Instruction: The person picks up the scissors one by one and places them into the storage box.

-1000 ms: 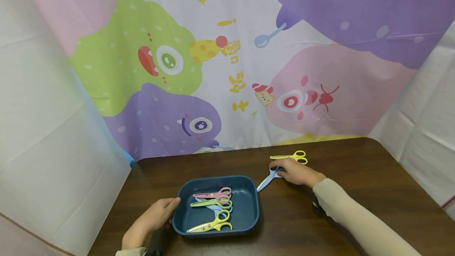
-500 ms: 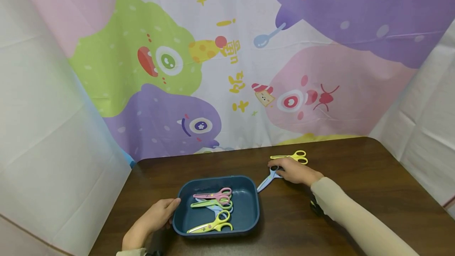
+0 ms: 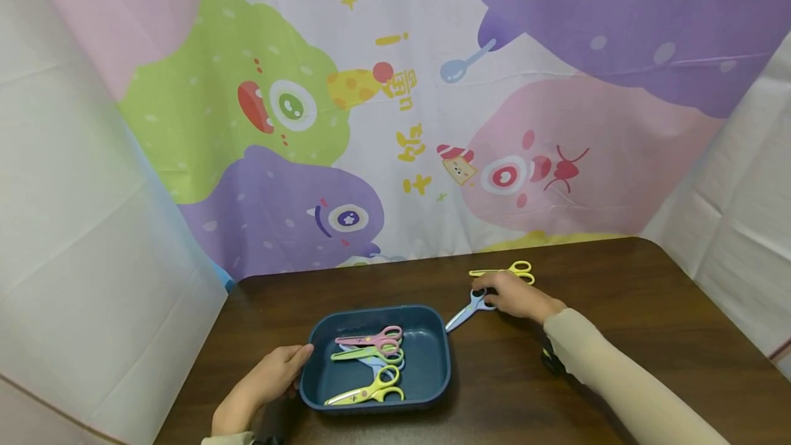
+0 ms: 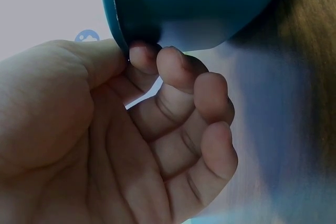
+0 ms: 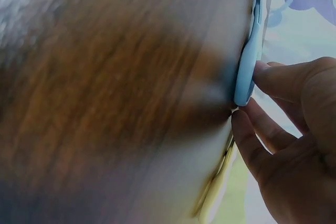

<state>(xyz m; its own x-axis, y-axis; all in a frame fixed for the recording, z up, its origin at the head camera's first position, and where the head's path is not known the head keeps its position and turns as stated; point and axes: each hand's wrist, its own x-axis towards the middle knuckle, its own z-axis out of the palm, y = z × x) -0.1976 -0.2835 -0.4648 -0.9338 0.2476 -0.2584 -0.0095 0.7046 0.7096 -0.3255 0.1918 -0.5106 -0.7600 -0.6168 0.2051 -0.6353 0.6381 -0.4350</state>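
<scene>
My left hand (image 3: pixel 274 375) grips the left side of a dark blue plastic tray (image 3: pixel 449 362), thumb at its rim. In the left wrist view, curled fingers (image 4: pixel 210 95) meet the tray wall (image 4: pixel 194 3) from below. My right hand (image 3: pixel 516 296) pinches the handle end of light blue scissors (image 3: pixel 465 313), which lie on the table with blades pointing toward the tray's right edge. The right wrist view has the thumb against the blue handle (image 5: pixel 247 74), fingertips down at the table beside it. Yellow scissors (image 3: pixel 522 268) lie just behind the right hand, partly hidden by it.
Inside the tray are pink scissors (image 3: pixel 364 340), green scissors (image 3: pixel 355 355), another light blue pair (image 3: pixel 375 364) beneath them, and yellow scissors (image 3: pixel 355 397) near the front. A printed curtain (image 3: pixel 426 156) hangs behind the brown table (image 3: pixel 618 307).
The right hand and the handles of the light blue scissors have shifted very slightly to the right. The left hand and the tray stay where they were.
</scene>
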